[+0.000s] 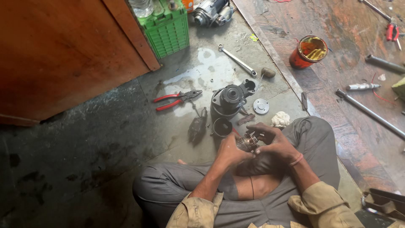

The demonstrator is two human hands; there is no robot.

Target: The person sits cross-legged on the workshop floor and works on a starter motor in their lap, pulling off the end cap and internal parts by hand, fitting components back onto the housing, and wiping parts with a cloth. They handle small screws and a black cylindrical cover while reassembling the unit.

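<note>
I sit cross-legged on a concrete floor. Both hands hold a small metal motor part (247, 142), a coppery armature-like piece, above my lap. My left hand (230, 151) grips it from the left and below. My right hand (274, 141) wraps it from the right, fingers curled over the top. Just beyond my hands a black motor housing (230, 99) stands on the floor, with a black cylindrical cup (222, 127) and a dark greasy part (197, 128) beside it.
Red-handled pliers (175, 99) lie left of the housing. A spanner (237, 60), a round metal disc (261, 106), a white rag (280, 119), a green crate (168, 29), an orange tin (309, 52) and long rods (370, 112) lie around. A wooden panel (63, 55) stands at left.
</note>
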